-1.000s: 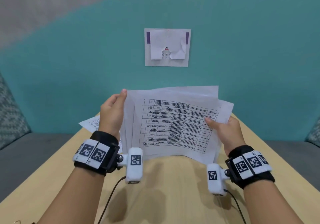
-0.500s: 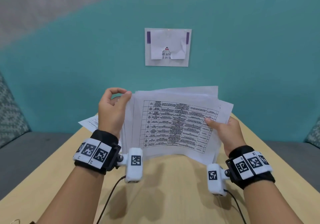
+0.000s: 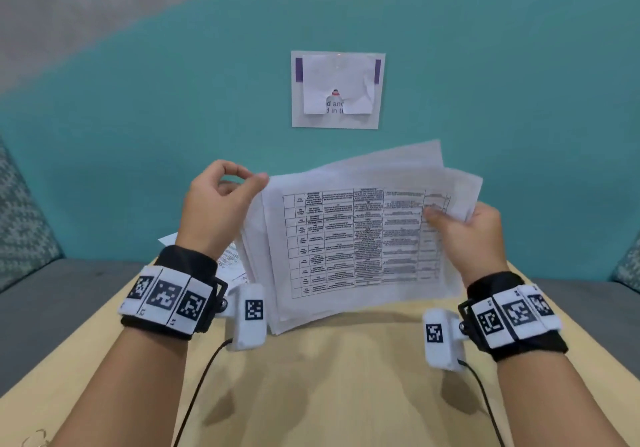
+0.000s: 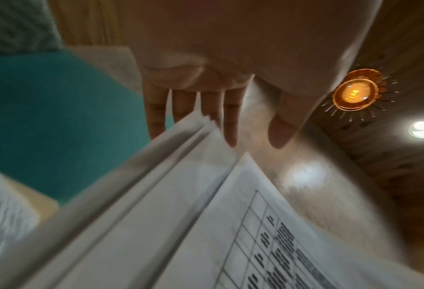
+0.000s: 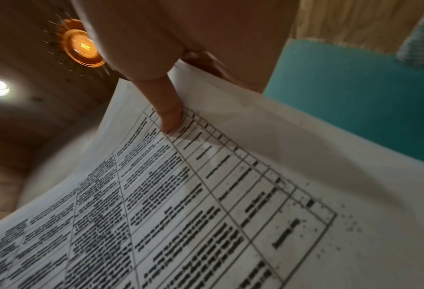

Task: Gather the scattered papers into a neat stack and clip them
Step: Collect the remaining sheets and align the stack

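The papers [image 3: 349, 239] are held upright near the desk's [image 3: 329, 377] far edge, fanned unevenly. The right hand [image 3: 467, 235] is clamped on their right edge, thumb on the printed table. The left hand [image 3: 214, 204] is set against their left edge, its fingers straight in the wrist view.

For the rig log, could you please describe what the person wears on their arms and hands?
Both forearms are bare, without sleeves. Each wrist carries a black band faced with white square tags printed with black coded patterns. A small white camera box, tagged likewise, hangs inside each wrist, and a thin black cable trails from each.
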The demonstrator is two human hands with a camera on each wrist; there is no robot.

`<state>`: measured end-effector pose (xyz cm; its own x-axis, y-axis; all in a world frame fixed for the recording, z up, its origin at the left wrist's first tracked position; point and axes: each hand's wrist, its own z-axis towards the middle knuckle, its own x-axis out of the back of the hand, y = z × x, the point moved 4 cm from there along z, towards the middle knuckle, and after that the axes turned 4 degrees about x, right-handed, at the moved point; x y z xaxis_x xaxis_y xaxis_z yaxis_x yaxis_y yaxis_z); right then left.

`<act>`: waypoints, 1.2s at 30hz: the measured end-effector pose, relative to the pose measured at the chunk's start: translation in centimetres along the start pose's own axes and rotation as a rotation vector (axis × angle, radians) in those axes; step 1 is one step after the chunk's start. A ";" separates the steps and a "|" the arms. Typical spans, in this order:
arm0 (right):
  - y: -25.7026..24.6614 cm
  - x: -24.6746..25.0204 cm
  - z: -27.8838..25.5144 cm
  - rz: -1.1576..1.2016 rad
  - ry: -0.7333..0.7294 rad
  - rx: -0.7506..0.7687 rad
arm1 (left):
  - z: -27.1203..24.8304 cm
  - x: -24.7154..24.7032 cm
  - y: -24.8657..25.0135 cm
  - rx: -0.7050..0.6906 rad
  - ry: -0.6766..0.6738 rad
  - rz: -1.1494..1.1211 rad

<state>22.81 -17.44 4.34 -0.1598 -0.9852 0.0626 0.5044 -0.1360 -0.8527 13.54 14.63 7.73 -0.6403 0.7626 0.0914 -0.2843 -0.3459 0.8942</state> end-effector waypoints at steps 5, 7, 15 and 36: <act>-3.8 0.7 0.1 -0.081 0.043 0.231 | -1.8 -0.3 3.9 -0.172 -0.129 0.253; -5.3 0.6 -0.2 -0.127 0.025 0.342 | -2.8 -1.0 5.4 -0.212 -0.195 0.280; -11.8 -0.2 -2.9 -0.266 -0.077 0.758 | -3.7 -1.2 6.9 -0.210 -0.327 0.429; -3.7 -3.9 -1.7 0.163 -0.073 0.006 | -1.6 -3.0 -0.1 0.146 -0.090 -0.101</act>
<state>20.12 -12.95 6.38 -0.0136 -0.9992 -0.0387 0.5234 0.0258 -0.8517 14.33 11.44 6.69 -0.5455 0.8376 0.0310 -0.2330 -0.1871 0.9543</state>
